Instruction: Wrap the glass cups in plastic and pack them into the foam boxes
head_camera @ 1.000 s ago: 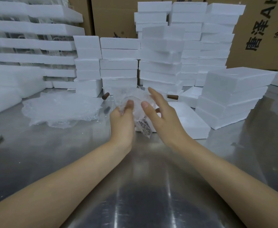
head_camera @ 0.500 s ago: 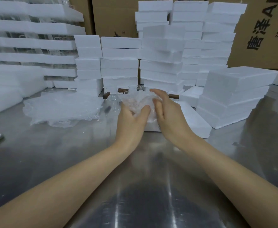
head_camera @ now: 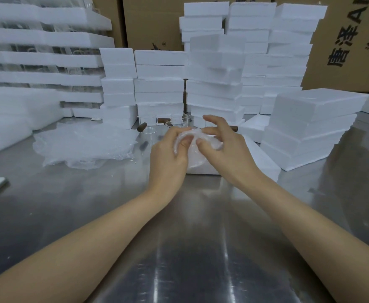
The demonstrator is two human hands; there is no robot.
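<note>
Clearly mid-wrap: spare plastic sheets [head_camera: 81, 145] lie left on the bench [head_camera: 179, 237]; left grip [head_camera: 168, 154] and right grip [head_camera: 225, 154] both pinch the half-wrapped glass cup [head_camera: 196, 158], above a foam box [head_camera: 260, 156]. Next, likely: tuck ends, lower it in.

Dim, cool light; glare streaks the steel table [head_camera: 190, 270]; edges bow

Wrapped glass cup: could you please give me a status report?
Left hand and right hand gripping wrapped glass cup. Held over foam box, not packed. Bare glass cups stand behind.
</note>
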